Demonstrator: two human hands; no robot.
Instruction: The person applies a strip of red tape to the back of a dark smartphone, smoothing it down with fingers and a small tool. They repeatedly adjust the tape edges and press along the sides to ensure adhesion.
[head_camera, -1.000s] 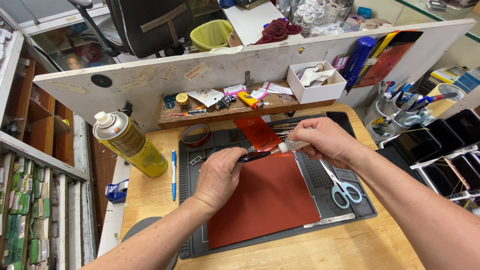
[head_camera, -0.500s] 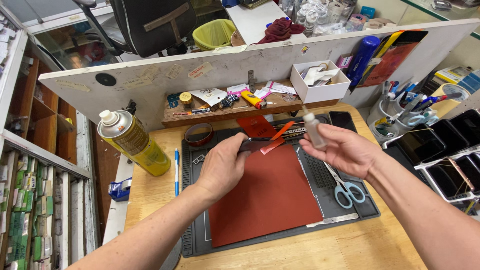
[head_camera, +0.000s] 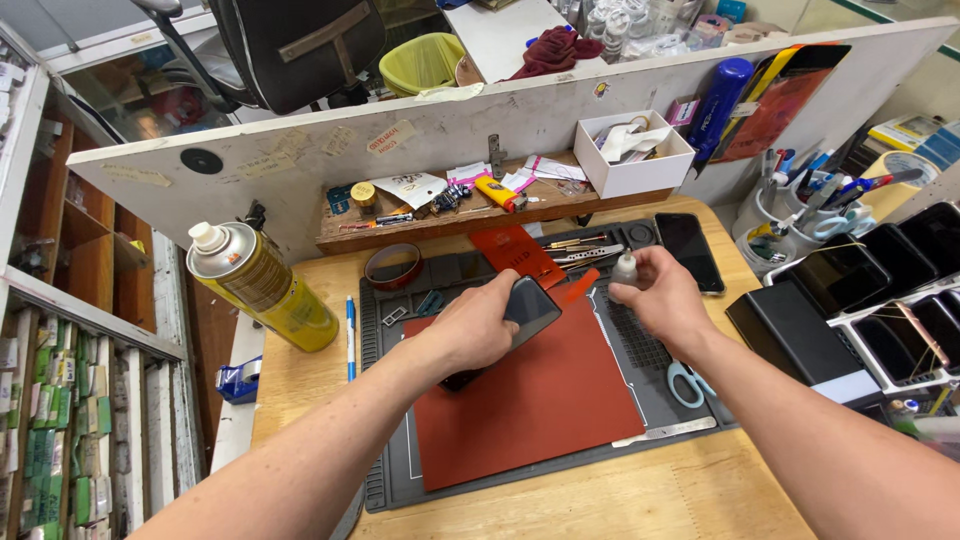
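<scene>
The bench is brightly and evenly lit from above, so the hands throw only faint, soft shadows onto the red mat (head_camera: 540, 395). Just beside the mat, pale glare sits on the dark phone (head_camera: 527, 308) glass. Far from the mat the wide lens bows the partition (head_camera: 300, 170) and shelves, though focus stays sharp almost everywhere.

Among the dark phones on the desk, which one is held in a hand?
The dark phone over the red mat, gripped by the left hand; the other black phone lies flat, untouched.
</scene>
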